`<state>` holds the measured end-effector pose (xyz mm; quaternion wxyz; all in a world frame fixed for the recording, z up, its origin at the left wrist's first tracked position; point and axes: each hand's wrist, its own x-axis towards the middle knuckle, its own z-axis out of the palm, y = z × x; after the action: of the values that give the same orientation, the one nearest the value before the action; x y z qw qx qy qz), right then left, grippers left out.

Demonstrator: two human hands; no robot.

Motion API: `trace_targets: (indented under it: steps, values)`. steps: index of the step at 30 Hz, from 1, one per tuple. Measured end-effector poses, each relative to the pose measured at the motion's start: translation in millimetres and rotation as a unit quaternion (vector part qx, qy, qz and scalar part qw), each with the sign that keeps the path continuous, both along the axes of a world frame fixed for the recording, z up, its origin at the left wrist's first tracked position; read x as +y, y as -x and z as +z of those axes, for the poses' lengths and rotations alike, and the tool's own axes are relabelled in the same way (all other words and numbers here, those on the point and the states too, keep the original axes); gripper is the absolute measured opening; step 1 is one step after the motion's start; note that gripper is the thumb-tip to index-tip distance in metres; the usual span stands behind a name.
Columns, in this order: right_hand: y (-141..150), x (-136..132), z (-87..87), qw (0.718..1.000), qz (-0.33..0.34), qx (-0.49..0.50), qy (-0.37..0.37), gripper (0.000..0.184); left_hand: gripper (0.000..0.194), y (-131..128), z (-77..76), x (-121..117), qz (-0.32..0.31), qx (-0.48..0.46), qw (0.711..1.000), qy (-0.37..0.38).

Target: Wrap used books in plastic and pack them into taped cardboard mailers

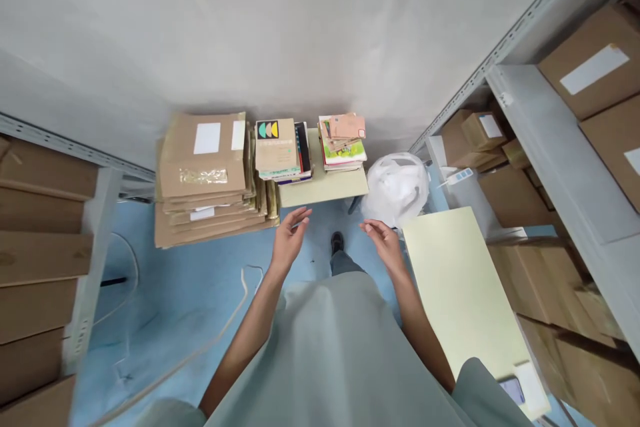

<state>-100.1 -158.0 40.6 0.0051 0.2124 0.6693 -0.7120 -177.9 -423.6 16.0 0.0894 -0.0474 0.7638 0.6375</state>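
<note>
My left hand point(290, 235) hovers in front of the small desk's near edge, fingers apart, holding nothing. Across from it, my right hand point(383, 238) hangs in the air by the white plastic bag point(395, 187), also with nothing in its loosely bent fingers. On the pale yellow desk point(323, 188) stand two stacks of books. The left book stack point(277, 150) has a tan cover on top with coloured shapes. Smaller books with orange-pink covers top the right book stack point(344, 141). Flattened cardboard boxes point(207, 177) are piled at the desk's left.
Shelves with cardboard boxes flank me, the left boxes point(43, 253) and right boxes point(525, 197). A second pale table point(460, 287) at my right bears a phone point(513, 389). A power strip point(459, 177) lies on the right shelf. A white cable point(220, 333) crosses the blue floor.
</note>
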Motion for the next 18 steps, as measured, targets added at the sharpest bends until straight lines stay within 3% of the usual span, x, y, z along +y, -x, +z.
trace_targets:
  steps: [5, 10, 16, 18]
  values:
    - [78.5, 6.8, -3.6, 0.999, 0.033, -0.008, 0.015, 0.043, 0.056, 69.2, 0.5, -3.1, 0.055, 0.020, 0.998, 0.027]
    - [145.2, 1.2, -10.7, 0.997, 0.075, -0.018, 0.014, 0.044, 0.050, 112.6, -12.6, -16.8, 0.117, 0.017, 0.991, 0.062]
    - [212.2, -31.2, -17.3, 0.990, 0.143, -0.022, 0.004, 0.042, 0.048, 160.0, -37.1, -53.2, 0.174, 0.011, 0.977, 0.125]
    - [232.3, -47.7, -21.9, 0.987, 0.155, -0.028, 0.006, 0.043, 0.048, 177.0, -43.4, -67.0, 0.164, 0.020, 0.976, 0.143]
